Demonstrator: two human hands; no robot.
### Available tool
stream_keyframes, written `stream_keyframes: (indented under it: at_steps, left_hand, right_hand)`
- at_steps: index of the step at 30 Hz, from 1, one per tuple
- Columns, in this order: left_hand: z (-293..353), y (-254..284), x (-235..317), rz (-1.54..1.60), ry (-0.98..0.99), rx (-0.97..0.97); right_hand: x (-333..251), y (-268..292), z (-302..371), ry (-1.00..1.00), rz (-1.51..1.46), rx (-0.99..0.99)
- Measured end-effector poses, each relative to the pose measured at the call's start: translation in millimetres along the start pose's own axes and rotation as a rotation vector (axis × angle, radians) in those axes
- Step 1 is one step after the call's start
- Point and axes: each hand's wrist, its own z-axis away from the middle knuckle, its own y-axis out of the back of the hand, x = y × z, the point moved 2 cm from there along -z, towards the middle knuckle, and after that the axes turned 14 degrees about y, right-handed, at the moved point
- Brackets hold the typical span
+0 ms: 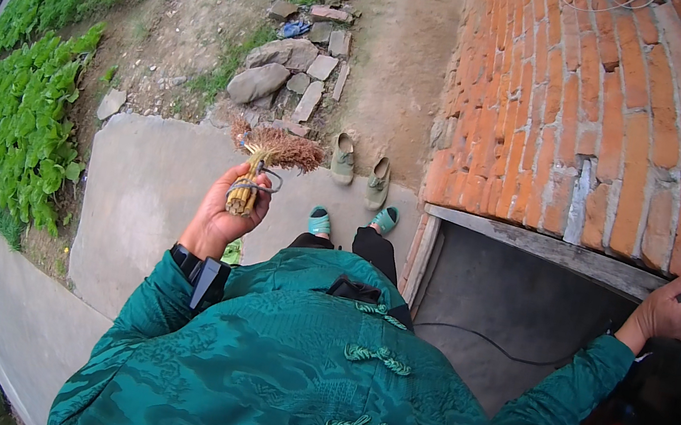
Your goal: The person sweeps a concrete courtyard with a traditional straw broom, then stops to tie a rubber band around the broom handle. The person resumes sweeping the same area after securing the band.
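Brush [260, 164], one: left of the shoes [343, 160], clamped in our left hand [217, 207]; long axis fore-and-aft, bristles pointing away from us, handle end toward us. Our right hand [670, 316]: right of the shoes, fingers spread apart, at the beam [562, 250].

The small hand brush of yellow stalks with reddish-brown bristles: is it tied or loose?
Tied: a thin grey cord wraps around the small brush at its yellow stalks, in the left hand.
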Motion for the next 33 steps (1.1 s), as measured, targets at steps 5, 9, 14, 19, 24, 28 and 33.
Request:
stream_keyframes:
  at_steps: [5, 9, 14, 19, 24, 28, 33]
  left_hand:
    - [5, -1, -1, 0.030, 0.019, -0.061]
    - [9, -4, 3, 0.005, -0.003, -0.076]
    - [15, -4, 12, -0.032, -0.056, -0.071]
    - [24, -4, 18, -0.090, -0.101, -0.110]
    - [27, -1, 21, -0.026, -0.101, -0.118]
    - [31, 1, 20, -0.028, -0.115, -0.116]
    - [40, 1, 21, 0.113, -0.076, -0.124]
  right_hand:
    - [0, 2, 2, 0.007, 0.025, -0.008]
    - [-1, 4, 0, 0.007, 0.027, -0.002]
    - [-2, 6, 1, -0.027, 0.030, -0.004]
    - [-3, 9, 0, -0.039, 0.026, 0.014]
    - [-4, 11, -2, -0.037, 0.031, 0.011]
    - [-3, 12, -1, -0.029, 0.029, 0.012]
    - [-1, 13, 0, -0.018, 0.055, 0.010]
